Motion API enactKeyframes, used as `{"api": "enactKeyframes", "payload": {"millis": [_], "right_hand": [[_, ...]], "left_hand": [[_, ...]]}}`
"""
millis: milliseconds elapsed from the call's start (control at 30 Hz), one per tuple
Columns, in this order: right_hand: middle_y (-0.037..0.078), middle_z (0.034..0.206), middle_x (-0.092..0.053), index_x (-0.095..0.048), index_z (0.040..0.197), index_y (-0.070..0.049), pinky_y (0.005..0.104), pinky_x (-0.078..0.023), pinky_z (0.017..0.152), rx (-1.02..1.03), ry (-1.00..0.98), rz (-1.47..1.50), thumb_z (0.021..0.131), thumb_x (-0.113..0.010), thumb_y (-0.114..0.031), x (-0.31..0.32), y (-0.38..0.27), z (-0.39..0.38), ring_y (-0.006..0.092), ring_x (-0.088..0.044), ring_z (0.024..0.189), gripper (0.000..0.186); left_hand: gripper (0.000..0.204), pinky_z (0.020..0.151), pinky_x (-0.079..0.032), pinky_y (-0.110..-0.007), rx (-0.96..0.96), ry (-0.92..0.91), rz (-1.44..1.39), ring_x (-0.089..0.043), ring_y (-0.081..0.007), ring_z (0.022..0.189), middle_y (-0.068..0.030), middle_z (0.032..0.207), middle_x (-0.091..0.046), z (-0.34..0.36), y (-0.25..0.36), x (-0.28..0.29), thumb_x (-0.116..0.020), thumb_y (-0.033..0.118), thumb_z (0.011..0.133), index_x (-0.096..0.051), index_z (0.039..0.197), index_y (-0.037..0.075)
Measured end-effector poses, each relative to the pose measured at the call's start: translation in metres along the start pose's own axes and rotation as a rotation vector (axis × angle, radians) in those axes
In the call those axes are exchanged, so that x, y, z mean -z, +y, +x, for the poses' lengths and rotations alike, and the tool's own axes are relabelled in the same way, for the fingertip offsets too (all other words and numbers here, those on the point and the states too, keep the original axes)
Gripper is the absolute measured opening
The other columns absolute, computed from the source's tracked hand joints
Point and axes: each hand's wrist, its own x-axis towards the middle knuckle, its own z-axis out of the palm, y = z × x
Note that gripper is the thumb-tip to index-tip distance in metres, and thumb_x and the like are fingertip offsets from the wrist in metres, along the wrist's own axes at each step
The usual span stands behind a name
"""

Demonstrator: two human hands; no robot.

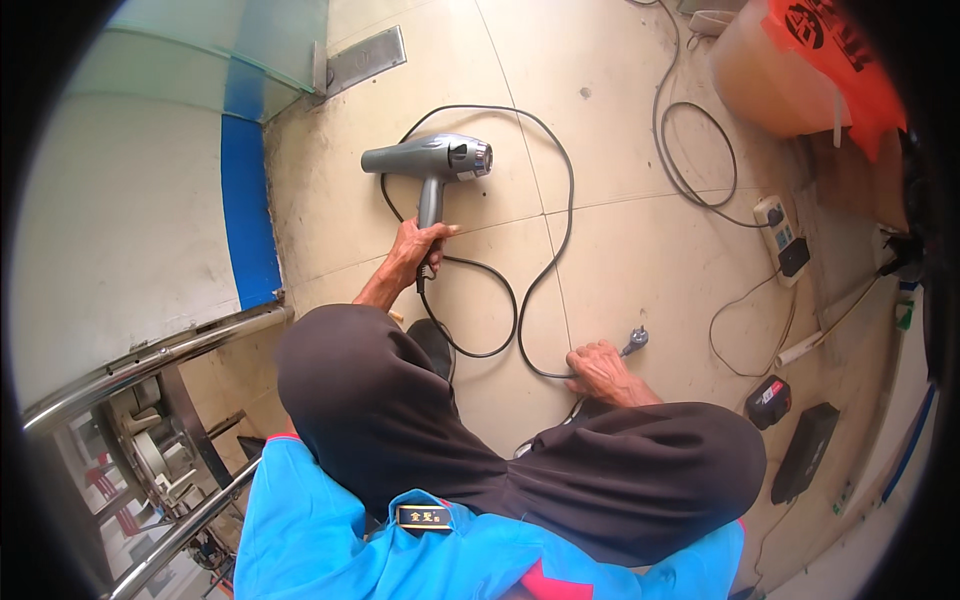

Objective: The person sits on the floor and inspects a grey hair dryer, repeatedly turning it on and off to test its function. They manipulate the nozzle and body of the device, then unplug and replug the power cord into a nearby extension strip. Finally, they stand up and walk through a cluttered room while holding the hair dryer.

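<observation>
A dark grey hair dryer (418,157) is held over the tiled floor, its nozzle toward the left. My left hand (412,252) is wrapped round the lower part of its handle. The black power cord (571,190) leaves the handle's base, loops on the floor and runs to my right hand (608,372). Those fingers are closed round the cord near its end, by my right knee. A plug (636,341) sticks out just beyond the right hand.
On the right lie a white power strip (775,228) with an adapter, a coiled black cable (690,195), a battery pack (768,402) and a black box (806,452). A bin with a red bag (840,60) stands far right. A glass door and metal rail (160,360) border the left.
</observation>
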Motion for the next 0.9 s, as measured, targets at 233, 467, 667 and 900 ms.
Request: {"api": "enactKeyframes", "payload": {"millis": [233, 467, 667, 900], "right_hand": [[0.021, 0.078, -0.069, -0.069, 0.092, -0.004, 0.0497, -0.054, 0.071, -0.279, 0.198, 0.423, 0.087, -0.068, -0.022, 0.029, 0.023, -0.016, 0.0414, -0.068, 0.077, 0.020], [0.003, 0.069, -0.062, -0.063, 0.119, 0.007, 0.0227, -0.043, 0.047, -0.493, 0.537, 1.177, 0.092, -0.068, -0.006, 0.141, 0.045, -0.012, 0.0057, -0.049, 0.049, 0.030], [0.016, 0.116, -0.066, -0.047, 0.143, 0.004, 0.0192, -0.043, 0.052, -0.194, 0.383, 1.157, 0.091, -0.068, -0.042, 0.231, 0.015, -0.001, 0.0132, -0.068, 0.087, 0.072], [0.010, 0.095, -0.064, -0.056, 0.133, 0.001, 0.0241, -0.046, 0.054, -0.225, 0.217, 1.003, 0.077, -0.075, -0.063, 0.253, -0.005, 0.023, 0.0142, -0.064, 0.081, 0.087]], "left_hand": [[0.024, 0.035, -0.039, -0.028, -0.124, 0.088, 0.087, -0.044, -0.0106, 0.038, -0.0003, 0.059, -0.049, -0.030, 0.014, -0.018, -0.070, 0.020, 0.090, -0.051, 0.085, 0.006], [0.036, 0.038, -0.038, -0.028, -0.398, -0.009, 0.294, -0.048, -0.0112, 0.040, -0.0016, 0.064, -0.052, -0.073, 0.035, -0.045, -0.075, 0.020, 0.086, -0.055, 0.104, -0.005], [0.037, 0.050, -0.042, -0.029, -0.260, -0.208, 0.256, -0.050, -0.0102, 0.055, -0.0028, 0.072, -0.055, -0.092, 0.050, -0.066, -0.079, 0.023, 0.080, -0.058, 0.100, -0.001], [0.043, 0.063, -0.045, -0.028, -0.387, -0.339, 0.436, -0.053, -0.0107, 0.069, -0.0015, 0.079, -0.056, -0.096, 0.044, -0.069, -0.080, 0.021, 0.080, -0.060, 0.109, -0.002]]}}
